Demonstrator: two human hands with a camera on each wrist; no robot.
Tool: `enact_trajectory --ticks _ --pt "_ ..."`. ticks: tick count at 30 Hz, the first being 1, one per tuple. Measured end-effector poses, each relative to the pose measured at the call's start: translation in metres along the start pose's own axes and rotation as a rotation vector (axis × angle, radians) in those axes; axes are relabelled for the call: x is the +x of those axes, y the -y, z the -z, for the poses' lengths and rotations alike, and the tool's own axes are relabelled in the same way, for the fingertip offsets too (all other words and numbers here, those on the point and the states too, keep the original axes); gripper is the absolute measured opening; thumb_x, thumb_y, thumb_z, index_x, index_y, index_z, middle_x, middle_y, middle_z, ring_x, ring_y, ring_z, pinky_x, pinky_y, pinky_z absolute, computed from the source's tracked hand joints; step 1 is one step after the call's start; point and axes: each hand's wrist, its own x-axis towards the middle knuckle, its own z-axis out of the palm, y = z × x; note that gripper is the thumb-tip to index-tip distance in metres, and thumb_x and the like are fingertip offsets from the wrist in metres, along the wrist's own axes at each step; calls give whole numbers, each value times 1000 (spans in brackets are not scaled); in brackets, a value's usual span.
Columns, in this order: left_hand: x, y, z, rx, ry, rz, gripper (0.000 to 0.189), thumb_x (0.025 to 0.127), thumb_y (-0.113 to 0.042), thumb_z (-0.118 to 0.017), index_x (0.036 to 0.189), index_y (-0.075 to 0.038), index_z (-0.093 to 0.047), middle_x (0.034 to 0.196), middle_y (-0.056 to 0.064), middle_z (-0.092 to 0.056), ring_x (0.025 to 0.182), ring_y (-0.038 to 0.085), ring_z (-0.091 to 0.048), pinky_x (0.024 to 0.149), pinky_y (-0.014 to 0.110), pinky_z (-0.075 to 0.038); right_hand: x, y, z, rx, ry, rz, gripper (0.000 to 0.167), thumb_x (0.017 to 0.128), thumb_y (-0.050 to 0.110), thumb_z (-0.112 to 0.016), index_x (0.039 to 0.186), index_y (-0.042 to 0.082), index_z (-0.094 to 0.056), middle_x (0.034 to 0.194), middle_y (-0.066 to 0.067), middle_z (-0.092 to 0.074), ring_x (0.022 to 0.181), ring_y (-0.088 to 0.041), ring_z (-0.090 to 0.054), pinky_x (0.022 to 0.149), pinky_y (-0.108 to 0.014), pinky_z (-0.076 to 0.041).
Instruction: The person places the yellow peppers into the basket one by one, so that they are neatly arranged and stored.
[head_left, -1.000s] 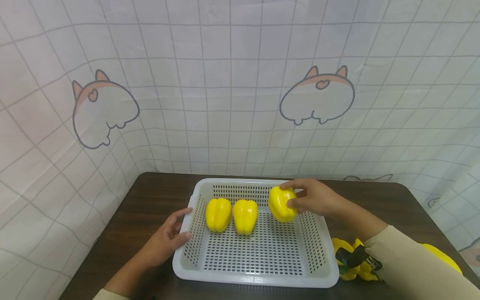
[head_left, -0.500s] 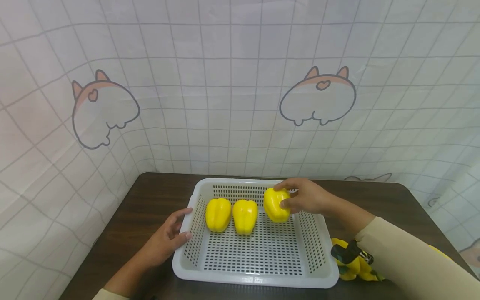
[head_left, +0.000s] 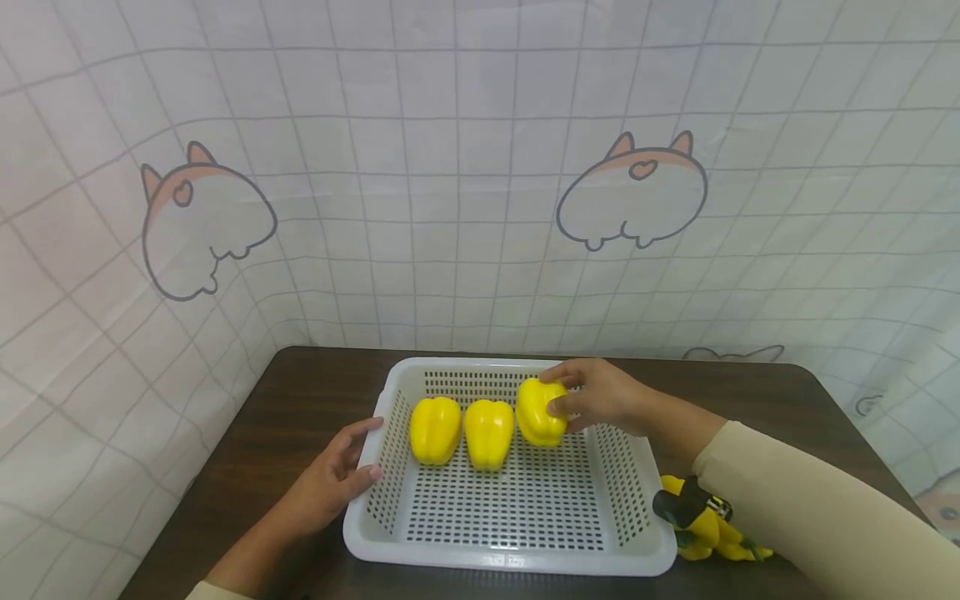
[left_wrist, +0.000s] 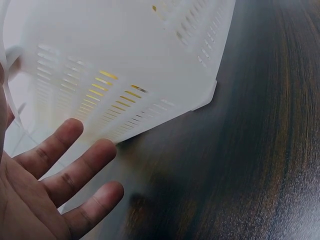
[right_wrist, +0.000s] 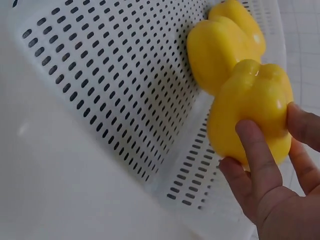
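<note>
My right hand [head_left: 604, 395] holds a yellow bell pepper [head_left: 537, 412] with spread fingertips, toward the back of the white slotted plastic basket [head_left: 510, 560]. A second bell pepper [head_left: 490, 433] sits just left of it, and a third bell pepper [head_left: 436, 430] stands at the far left of the row. In the right wrist view the held pepper [right_wrist: 255, 107] overlaps its neighbour; whether they touch, I cannot tell. My left hand [head_left: 333, 473] rests its thumb and index finger on the basket's left rim. Its other fingers [left_wrist: 82, 167] extend fairly straight beside the outer wall.
More yellow peppers [head_left: 705, 533] with dark green parts lie right of the basket, partly hidden by the right sleeve and a black wrist camera [head_left: 678, 504]. A dark wooden table [head_left: 300, 392] carries everything. A white gridded curtain [head_left: 465, 275] hangs behind.
My right hand has moved left across the basket with its bell pepper, bringing it close to the middle one. The left hand and basket stay in place.
</note>
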Motion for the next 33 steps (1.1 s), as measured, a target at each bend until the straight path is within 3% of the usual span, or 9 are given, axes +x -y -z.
enact_trajectory --ticks 13,33 --pt "-1 0 0 4 -3 -12 70 102 -18 -62 157 -14 -21 139 34 -48 103 37 -70 77 44 -63 2 7 -9 31 -19 -90 49 88 -2 -77 134 10 -65 140 -17 -56 101 -28 -68 76 -41 -63" --pt "0 2 1 -36 25 -33 71 102 -16 -61 159 -12 -17 139 37 -47 103 39 -69 77 46 -63 8 1 -22 -7 -38 -120 45 85 -5 -78 126 9 -68 133 -18 -58 104 -31 -67 73 -39 -63"
